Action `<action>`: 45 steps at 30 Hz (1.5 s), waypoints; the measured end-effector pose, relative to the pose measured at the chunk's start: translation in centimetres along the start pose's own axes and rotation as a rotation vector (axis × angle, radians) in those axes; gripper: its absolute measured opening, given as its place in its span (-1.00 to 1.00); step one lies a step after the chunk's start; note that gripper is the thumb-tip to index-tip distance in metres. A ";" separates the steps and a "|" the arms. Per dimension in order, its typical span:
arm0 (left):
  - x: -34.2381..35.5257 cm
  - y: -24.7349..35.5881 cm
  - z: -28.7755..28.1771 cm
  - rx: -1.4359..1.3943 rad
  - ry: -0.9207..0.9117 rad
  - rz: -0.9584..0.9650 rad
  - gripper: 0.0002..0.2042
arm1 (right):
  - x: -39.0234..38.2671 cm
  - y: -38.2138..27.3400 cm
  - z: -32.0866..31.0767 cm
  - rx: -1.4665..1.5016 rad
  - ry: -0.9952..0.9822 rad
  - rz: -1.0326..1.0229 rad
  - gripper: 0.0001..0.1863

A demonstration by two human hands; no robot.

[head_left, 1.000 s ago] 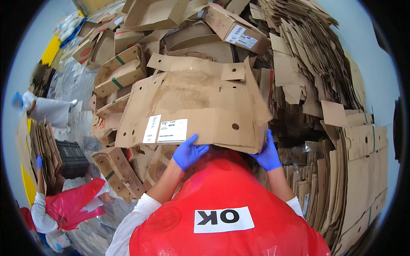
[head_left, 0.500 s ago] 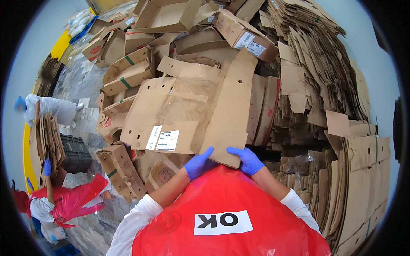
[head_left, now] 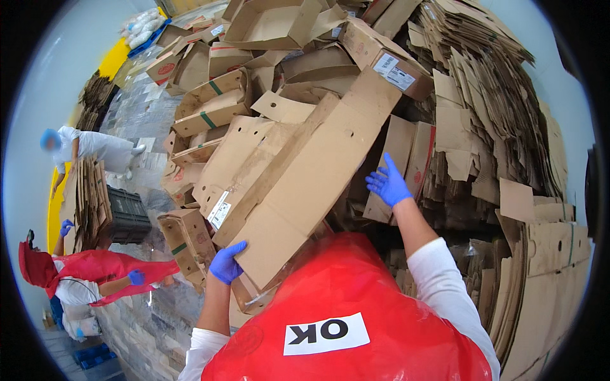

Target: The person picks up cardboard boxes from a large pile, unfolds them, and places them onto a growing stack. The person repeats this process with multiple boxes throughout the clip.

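A large sheet of flattened cardboard box [head_left: 321, 168] lies slantwise in front of me, one long panel folded up over the rest. My left hand [head_left: 226, 262], in a blue glove, grips its near left corner, with the fingers partly hidden by the edge. To the right of the sheet, my gloved right hand [head_left: 389, 183] is in the air with fingers spread and nothing in it. A white label [head_left: 219, 211] shows on the lower panel. Behind the sheet's far end sits a cardboard box [head_left: 383, 56] with printed labels.
Open cardboard boxes [head_left: 213, 101] are heaped beyond and to the left. Tall stacks of flattened cardboard [head_left: 502, 120] rise on the right. At the left, a person in red [head_left: 108, 270] and one in white [head_left: 95, 149] stand near a dark crate [head_left: 129, 216].
My right hand has let go of the cardboard and moved up and right, opening. My left hand has shifted left with its corner. The sheet has turned and its long panel folded over leftward.
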State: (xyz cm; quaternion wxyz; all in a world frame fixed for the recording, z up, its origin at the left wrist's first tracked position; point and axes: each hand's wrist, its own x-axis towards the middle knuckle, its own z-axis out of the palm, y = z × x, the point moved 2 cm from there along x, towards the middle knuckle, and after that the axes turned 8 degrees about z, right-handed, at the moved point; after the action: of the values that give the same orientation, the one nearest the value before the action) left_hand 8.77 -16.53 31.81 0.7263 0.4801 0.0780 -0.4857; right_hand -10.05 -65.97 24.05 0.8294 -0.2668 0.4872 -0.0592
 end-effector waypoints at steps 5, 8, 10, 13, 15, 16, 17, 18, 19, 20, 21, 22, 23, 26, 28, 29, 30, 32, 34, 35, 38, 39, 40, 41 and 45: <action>-1.5 -2.4 -6.4 0.088 0.014 -0.001 -0.42 | 4.6 -5.0 1.7 -0.096 0.140 -0.270 0.04; -2.5 -3.1 -6.8 0.198 0.025 0.038 -0.42 | 6.7 -8.0 0.7 -0.030 0.133 -0.372 -0.22; -3.0 -3.5 -8.1 0.193 0.044 0.016 -0.41 | 8.5 -8.7 -0.9 -0.007 0.116 -0.306 -0.39; -3.8 -4.8 -9.6 0.087 0.136 -0.016 -0.40 | 9.4 -8.7 -1.5 0.018 -0.169 -0.414 -0.45; -4.3 -5.2 -10.2 0.012 0.182 0.000 -0.38 | 9.5 -8.4 -0.3 -0.007 -0.239 -0.404 -0.46; -4.4 -5.1 -10.5 -0.011 0.187 0.025 -0.36 | 9.2 -8.4 0.7 -0.015 -0.274 -0.401 -0.46; -4.6 -4.7 -10.5 -0.028 0.191 0.048 -0.35 | 9.1 -8.3 1.9 -0.093 -0.295 -0.442 -0.45; -4.7 -4.1 -10.6 -0.043 0.218 0.073 -0.34 | 9.1 -8.3 3.3 -0.172 -0.317 -0.483 -0.45; -4.8 -2.9 -10.4 -0.054 0.245 0.099 -0.33 | 9.0 -8.5 4.8 -0.245 -0.339 -0.524 -0.44; -5.0 -1.9 -10.4 -0.067 0.268 0.128 -0.33 | 8.3 -9.3 6.3 -0.430 -0.290 -0.641 -0.41; -5.2 -1.1 -10.5 -0.084 0.274 0.147 -0.33 | 8.3 -10.2 7.6 -0.507 -0.270 -0.714 -0.38; -5.2 0.1 -10.3 -0.091 0.277 0.164 -0.33 | 8.7 -11.3 8.6 -0.573 -0.245 -0.789 -0.36; -5.2 1.3 -9.6 -0.100 0.280 0.185 -0.34 | 8.8 -12.2 9.7 -0.640 -0.222 -0.865 -0.33; -5.6 2.7 -7.9 -0.159 0.249 0.263 -0.33 | 7.3 -14.3 11.8 -0.960 -0.030 -1.136 -0.40; -5.7 2.4 -7.7 -0.213 0.269 0.290 -0.34 | 5.2 -15.7 12.1 -1.334 0.042 -1.278 -0.45; -5.6 1.8 -7.7 -0.220 0.298 0.314 -0.35 | 4.7 -16.0 11.9 -1.527 0.082 -1.340 -0.48; -5.4 1.3 -7.8 -0.226 0.325 0.337 -0.35 | 5.4 -15.7 11.0 -1.597 0.143 -1.232 -0.49; -4.7 -0.1 -7.8 -0.196 0.346 0.325 -0.36 | 7.3 -14.3 7.9 -1.727 0.270 -1.010 -0.50; -3.8 -0.9 -6.0 -0.125 0.336 0.289 -0.38 | 9.7 -10.8 4.0 -1.246 0.251 -0.957 -0.47; -3.7 -1.4 -6.3 -0.116 0.310 0.229 -0.38 | 11.0 -9.0 2.2 -1.166 0.310 -0.899 -0.46; -3.3 -3.0 -6.3 -0.074 0.256 0.043 -0.38 | 12.5 -3.2 -2.7 -0.846 0.561 -0.808 -0.41; -3.3 -3.5 -6.4 -0.074 0.259 0.011 -0.39 | 11.9 -0.9 -3.1 -0.681 0.682 -0.838 -0.38; -3.2 -3.7 -6.6 -0.070 0.260 -0.022 -0.40 | 11.1 1.1 -3.4 -0.506 0.802 -0.864 -0.35; -3.3 -4.0 -6.9 -0.069 0.265 -0.053 -0.41 | 10.4 2.9 -3.3 -0.269 0.638 -0.508 -0.31; -3.2 -4.6 -7.5 -0.006 0.289 -0.135 -0.43 | 8.6 6.8 -2.6 0.268 0.176 0.153 -0.25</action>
State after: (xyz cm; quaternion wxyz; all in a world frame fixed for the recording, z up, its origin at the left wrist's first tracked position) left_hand 6.21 -9.02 26.83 0.6747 0.5365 0.2151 -0.4590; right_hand -8.90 -64.32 12.94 0.8139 -0.1099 0.5644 -0.0835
